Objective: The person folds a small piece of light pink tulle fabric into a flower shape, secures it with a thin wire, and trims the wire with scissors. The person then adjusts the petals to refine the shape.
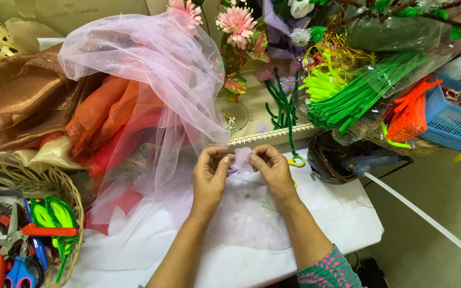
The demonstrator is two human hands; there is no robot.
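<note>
Left hand (209,173) & right hand (272,169), fingertips pinched on small lilac net tuft (243,159) held btwn them, above white table (348,213). Pink net (150,69) just left of hands; glue gun (372,162) to right.

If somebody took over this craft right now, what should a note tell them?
Left hand: pinches the lilac net from the left.
Right hand: pinches it from the right.
The net is gathered into a small puff between the fingertips, above the white table; the pink tulle trails off to the left.
Glue gun lies right of the hands, scissors basket at far left.
Done: puff bunched. Left: nothing holds it yet but the fingers.
</note>
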